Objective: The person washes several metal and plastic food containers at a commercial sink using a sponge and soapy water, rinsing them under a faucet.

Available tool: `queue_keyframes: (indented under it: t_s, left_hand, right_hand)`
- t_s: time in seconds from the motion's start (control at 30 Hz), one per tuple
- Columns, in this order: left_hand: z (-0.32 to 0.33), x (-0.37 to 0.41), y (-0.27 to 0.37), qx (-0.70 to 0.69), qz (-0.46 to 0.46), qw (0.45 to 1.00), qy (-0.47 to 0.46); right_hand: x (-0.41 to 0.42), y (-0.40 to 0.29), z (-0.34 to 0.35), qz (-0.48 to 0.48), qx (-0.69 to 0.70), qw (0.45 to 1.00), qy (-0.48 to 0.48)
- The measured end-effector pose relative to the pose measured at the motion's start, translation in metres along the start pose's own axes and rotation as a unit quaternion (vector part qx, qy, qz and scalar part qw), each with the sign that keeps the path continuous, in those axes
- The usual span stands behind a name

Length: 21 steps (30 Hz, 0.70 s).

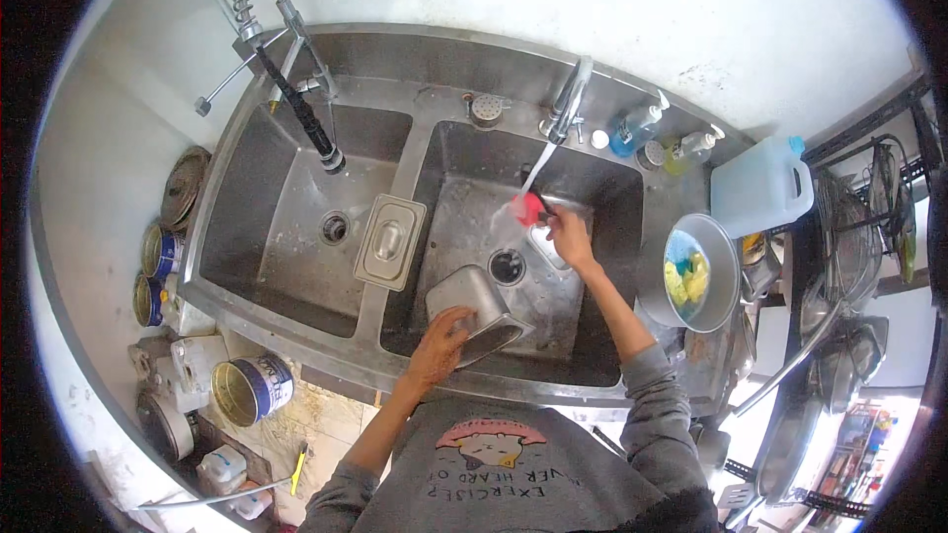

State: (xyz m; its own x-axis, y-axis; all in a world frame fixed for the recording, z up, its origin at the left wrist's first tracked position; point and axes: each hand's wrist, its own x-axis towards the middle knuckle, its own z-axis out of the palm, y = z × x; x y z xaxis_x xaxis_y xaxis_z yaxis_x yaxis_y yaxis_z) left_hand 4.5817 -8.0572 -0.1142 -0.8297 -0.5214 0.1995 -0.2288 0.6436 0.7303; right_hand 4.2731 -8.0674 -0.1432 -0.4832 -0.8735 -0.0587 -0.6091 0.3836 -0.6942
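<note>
In the right basin of a steel double sink (400, 170), my left hand (438, 346) grips a deep stainless steel food pan (466, 292), tilted with its opening toward me. My right hand (570, 238) holds a red utensil (527, 209) by its dark handle; motion blur hides its exact kind. Water from the tap (570, 104) runs onto the red part and splashes. Below my right hand lies a pale, shiny rectangular piece (549, 246), partly hidden by the hand. The basin drain (507, 266) sits between the pan and my right hand.
A steel pan lid (389, 243) rests across the divider. A spring-hose sprayer (304, 107) hangs over the left basin. Right of the sink stand pump bottles (633, 132), a plastic jug (759, 189) and a metal pot (722, 274) containing yellow pieces. Paint buckets (252, 389) stand on the floor, left.
</note>
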Motion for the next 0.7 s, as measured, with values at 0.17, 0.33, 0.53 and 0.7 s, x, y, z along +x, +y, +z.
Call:
queue_keyframes:
  t_s: [0.17,0.33,0.53,0.7]
  left_hand:
    - [0.003,-0.007,-0.008,0.018,-0.011,1.0,0.013]
    - [0.001,-0.002,-0.004,-0.005,-0.019,1.0,0.021]
    - [-0.004,0.001,0.001,0.0,-0.022,1.0,0.008]
    - [-0.003,0.002,0.004,-0.017,-0.02,1.0,0.016]
  right_hand:
    - [-0.013,-0.049,-0.011,-0.058,-0.209,0.976,0.011]
    - [-0.021,-0.022,-0.015,-0.209,-0.329,0.918,0.074]
    - [-0.026,-0.018,-0.033,-0.252,-0.352,0.891,0.137]
    - [-0.03,-0.016,-0.026,-0.119,-0.157,0.976,0.095]
